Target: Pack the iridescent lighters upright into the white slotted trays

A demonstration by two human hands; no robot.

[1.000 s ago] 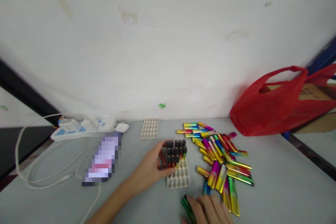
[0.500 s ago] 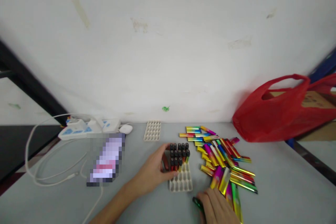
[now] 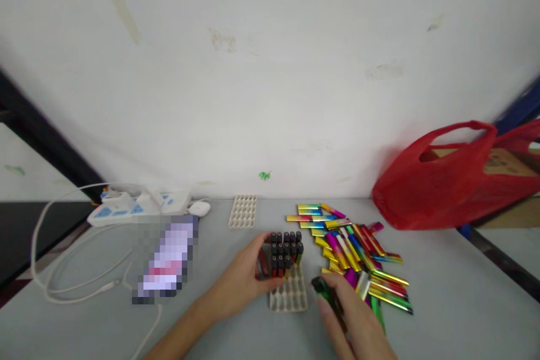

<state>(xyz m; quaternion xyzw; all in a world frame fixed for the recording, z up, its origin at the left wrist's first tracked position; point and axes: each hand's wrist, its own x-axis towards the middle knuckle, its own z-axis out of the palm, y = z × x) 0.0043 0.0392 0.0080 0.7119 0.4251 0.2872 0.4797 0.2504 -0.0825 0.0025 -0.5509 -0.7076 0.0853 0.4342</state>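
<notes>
In the head view, a pale tray with small pockets [image 3: 289, 297] lies in front of me. Rows of slim sticks with black tops [image 3: 287, 248] stand upright in its far part. My left hand [image 3: 251, 278] curls around their left side, thumb at the near row and fingers behind. Right of the tray, my right hand [image 3: 352, 312] is closed on a slim dark green stick with a black end [image 3: 324, 291], held tilted above the table. Beside and beyond this hand lies a loose pile of shiny multicoloured sticks [image 3: 350, 247].
Another pocketed tray [image 3: 243, 211] lies near the wall. At left are a white power strip [image 3: 139, 208], a white charger [image 3: 198, 208], a blurred-out phone [image 3: 166, 261] and a looping white cable [image 3: 76, 293]. A red bag [image 3: 439, 191] with cardboard inside stands at right.
My right hand has lifted and turned, bringing the green stick up into clearer view beside the tray. My left hand keeps its hold on the upright sticks. The view has shifted slightly.
</notes>
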